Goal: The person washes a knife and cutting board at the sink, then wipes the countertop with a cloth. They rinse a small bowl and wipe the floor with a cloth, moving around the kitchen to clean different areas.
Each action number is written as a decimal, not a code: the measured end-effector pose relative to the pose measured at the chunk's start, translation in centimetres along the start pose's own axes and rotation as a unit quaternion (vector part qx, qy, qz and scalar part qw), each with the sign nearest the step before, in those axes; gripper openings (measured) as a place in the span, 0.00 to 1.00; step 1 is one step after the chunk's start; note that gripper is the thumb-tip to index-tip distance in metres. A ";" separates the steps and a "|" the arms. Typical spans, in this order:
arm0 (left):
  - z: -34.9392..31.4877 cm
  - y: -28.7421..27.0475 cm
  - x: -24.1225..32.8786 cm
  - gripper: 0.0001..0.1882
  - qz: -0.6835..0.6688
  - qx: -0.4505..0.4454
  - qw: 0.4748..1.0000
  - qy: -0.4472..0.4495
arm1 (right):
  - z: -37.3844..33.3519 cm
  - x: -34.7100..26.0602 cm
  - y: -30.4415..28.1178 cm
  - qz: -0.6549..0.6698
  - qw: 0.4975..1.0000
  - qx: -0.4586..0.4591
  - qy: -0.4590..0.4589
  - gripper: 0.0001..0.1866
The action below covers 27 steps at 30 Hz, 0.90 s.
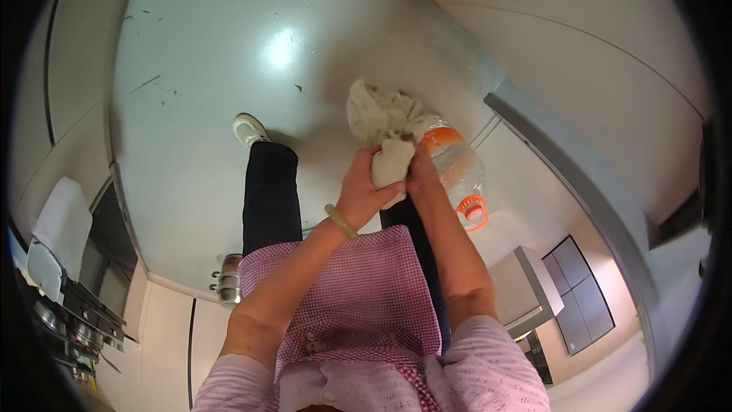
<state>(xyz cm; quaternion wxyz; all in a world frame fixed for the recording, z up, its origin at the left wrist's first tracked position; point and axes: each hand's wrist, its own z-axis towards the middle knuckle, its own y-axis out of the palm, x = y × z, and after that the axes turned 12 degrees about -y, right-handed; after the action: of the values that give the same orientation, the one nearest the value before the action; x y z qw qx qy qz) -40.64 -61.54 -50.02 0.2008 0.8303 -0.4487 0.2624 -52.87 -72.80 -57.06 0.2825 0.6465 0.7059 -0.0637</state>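
Note:
A crumpled off-white cloth [393, 164] is bunched between my two hands, in front of my lap. My left hand [360, 189], with a pale bangle at its wrist, is closed round the cloth from the left. From the right, my right hand [422, 171] grips it too, its fingers partly hidden behind the cloth. The loose end of the cloth spreads out beyond my hands, over the floor. Just right of my right hand is a large clear plastic bottle [462, 168] with an orange label and an orange cap and handle.
Bits of green leaf and stalk [146, 84] are scattered on the pale floor [206, 46]. Stacked metal pots [227, 282] stand left of my apron. Cabinets and a stove with pans [84, 332] line the left side. A grey-edged doorway [564, 172] runs along the right.

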 end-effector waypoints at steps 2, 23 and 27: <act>1.6 2.8 -0.6 0.46 0.042 0.025 0.997 0.054 | 2.7 -2.6 -4.2 -0.021 0.998 0.062 -0.027 0.22; 3.3 -1.3 -9.1 0.14 -0.218 0.073 0.931 -0.282 | 38.6 -12.0 -31.3 -0.402 0.828 0.372 -0.119 0.49; 3.9 -1.7 -9.6 0.15 -0.237 0.067 0.929 -0.277 | 43.1 -6.3 -26.9 -0.702 0.551 0.293 -0.344 0.45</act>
<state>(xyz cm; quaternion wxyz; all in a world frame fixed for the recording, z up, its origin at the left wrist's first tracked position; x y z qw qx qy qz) -42.58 -56.78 -59.15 0.0688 0.9636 -0.2582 -0.0040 -64.76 -102.18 -97.32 0.1641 -0.0780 0.7267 -0.6624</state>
